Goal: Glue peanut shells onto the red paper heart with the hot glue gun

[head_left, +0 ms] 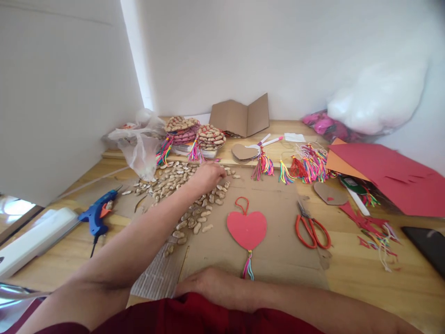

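The left hand [209, 176] is at unshelled peanuts [176, 180], right hand [207, 284] resting; neither grip's closure can be told. They're likely light, brittle, best pinched mid-shell.

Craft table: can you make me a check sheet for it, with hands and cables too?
Surface: wooden table, partly covered by cardboard.
Work things: loose peanuts; red heart lying flat.
Clutter: red scraps; scissors right of the heart.
Hands: left hand at the peanuts, right hand low before the heart; both grips unclear.
Cables: dark cord on the blue glue gun.
Surroundings: pale wall behind.
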